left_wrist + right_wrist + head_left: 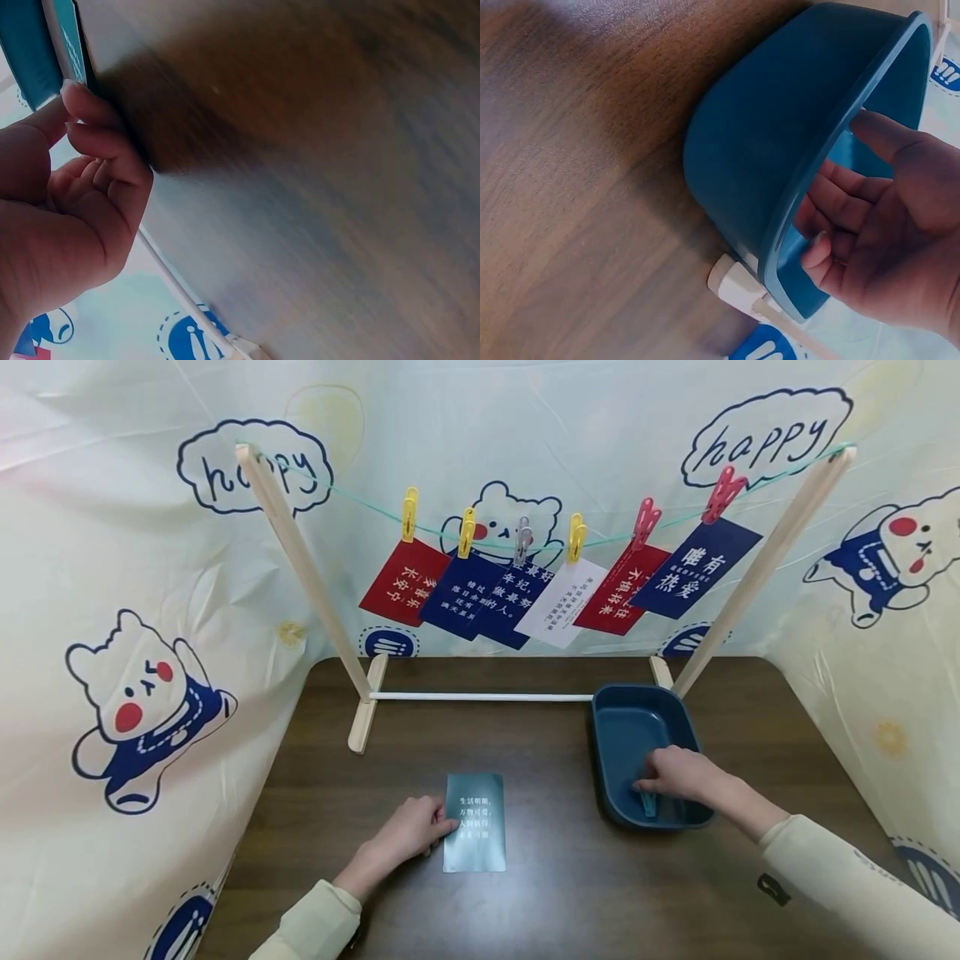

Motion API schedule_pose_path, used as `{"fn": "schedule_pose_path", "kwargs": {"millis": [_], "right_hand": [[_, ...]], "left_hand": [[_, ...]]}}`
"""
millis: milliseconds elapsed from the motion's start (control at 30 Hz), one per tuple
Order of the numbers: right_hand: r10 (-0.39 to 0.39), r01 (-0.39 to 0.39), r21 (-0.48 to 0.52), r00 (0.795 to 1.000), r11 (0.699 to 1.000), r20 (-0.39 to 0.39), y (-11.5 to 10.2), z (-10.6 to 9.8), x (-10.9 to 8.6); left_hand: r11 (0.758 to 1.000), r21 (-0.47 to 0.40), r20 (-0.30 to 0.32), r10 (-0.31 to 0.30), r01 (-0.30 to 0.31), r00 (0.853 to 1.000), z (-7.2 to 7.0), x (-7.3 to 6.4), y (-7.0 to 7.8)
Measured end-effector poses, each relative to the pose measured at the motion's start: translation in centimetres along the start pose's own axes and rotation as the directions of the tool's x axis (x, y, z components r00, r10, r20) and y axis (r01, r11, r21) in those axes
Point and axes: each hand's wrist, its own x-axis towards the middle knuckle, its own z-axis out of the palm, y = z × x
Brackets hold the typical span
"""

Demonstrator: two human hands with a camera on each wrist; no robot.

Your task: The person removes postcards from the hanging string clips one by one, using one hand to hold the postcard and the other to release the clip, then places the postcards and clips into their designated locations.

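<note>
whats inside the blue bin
The blue bin shows a teal clip at the right hand. Anything directly beneath that hand is covered and can't be seen.

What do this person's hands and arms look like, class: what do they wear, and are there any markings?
The left hand and right hand are bare, without gloves. The left sleeve and right sleeve are long and pale cream; the right one bears a faint grey marking, too blurred to read.

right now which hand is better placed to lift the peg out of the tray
Probably the right hand: it is inside the tray, right at the peg, while the left hand is over at the card.
</note>
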Motion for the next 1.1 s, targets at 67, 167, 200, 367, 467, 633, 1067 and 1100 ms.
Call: {"fn": "schedule_pose_path", "kwargs": {"millis": [67,167,200,367,467,633,1067,1100], "right_hand": [[0.003,-0.003,0.007,1.0,1.0,0.005,0.1,-0.1,0.0],[0.009,-0.009,0.016,1.0,1.0,0.013,0.2,-0.3,0.0],[0.01,-0.01,0.018,1.0,1.0,0.013,0.2,-0.3,0.0],[-0.002,0.002,0.038,1.0,0.999,0.005,-0.2,-0.6,0.0],[-0.032,0.032,0.051,0.999,0.998,-0.01,-0.5,-0.7,0.0],[-0.084,0.086,0.067,0.996,0.994,-0.029,-1.3,-1.0,0.0],[-0.202,0.221,0.139,0.969,0.965,-0.14,-5.3,-4.1,0.2],[-0.217,0.238,0.127,0.963,0.963,-0.159,-5.7,-4.5,0.4]], "left_hand": [[1.0,0.008,0.002,-0.004,0.004,1.0,0.1,0.0,0.0],[1.0,0.023,-0.004,-0.004,0.004,1.0,0.1,0.1,0.0],[1.0,0.029,-0.006,-0.006,0.006,1.0,0.1,0.1,0.0],[0.999,0.044,-0.008,-0.019,0.019,1.0,0.2,0.1,0.1],[0.999,0.04,-0.005,-0.026,0.026,1.0,0.2,0.1,0.2],[0.999,0.035,-0.01,-0.02,0.021,1.0,0.2,0.0,0.2],[0.999,-0.035,-0.115,-0.025,0.021,0.993,-2.8,0.4,0.3],[0.999,-0.043,-0.142,-0.026,0.02,0.989,-3.5,0.6,0.4]]}}
